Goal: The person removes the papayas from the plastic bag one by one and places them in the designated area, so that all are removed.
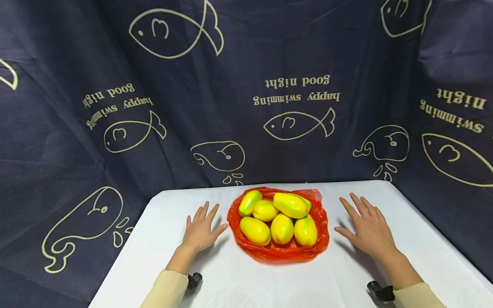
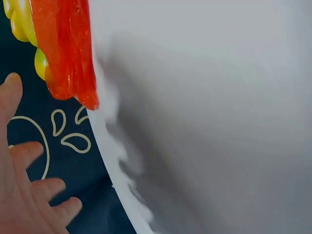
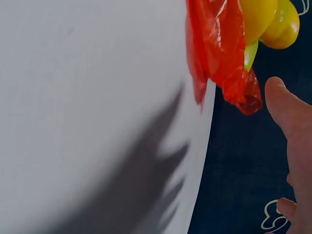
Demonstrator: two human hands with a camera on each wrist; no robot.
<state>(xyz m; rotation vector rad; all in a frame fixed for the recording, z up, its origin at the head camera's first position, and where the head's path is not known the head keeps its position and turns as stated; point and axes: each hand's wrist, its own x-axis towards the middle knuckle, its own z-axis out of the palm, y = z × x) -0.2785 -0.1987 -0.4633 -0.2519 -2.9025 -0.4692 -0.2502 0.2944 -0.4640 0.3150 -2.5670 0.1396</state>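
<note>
In the head view, several glossy yellow-green fruits (image 1: 282, 229), oval and mango-like, lie in a crumpled red plastic bag (image 1: 269, 256) whose mouth is spread wide. My left hand (image 1: 200, 233) hovers over the table left of the bag, fingers spread, its thumb pointing toward the rim. On the other side my right hand (image 1: 367, 226) is likewise spread, a short way from the bag. Neither hand holds anything. The left wrist view has the left hand's fingers (image 2: 51, 187) apart from the bag (image 2: 73, 53); in the right wrist view the thumb (image 3: 285, 105) is below the bag (image 3: 219, 48).
A white table (image 1: 246, 286) with rounded far corners carries the bag. Behind and beside it hangs a dark blue curtain (image 1: 231, 94) printed with fish, whales and upside-down words. Black straps with small devices sit at both wrists.
</note>
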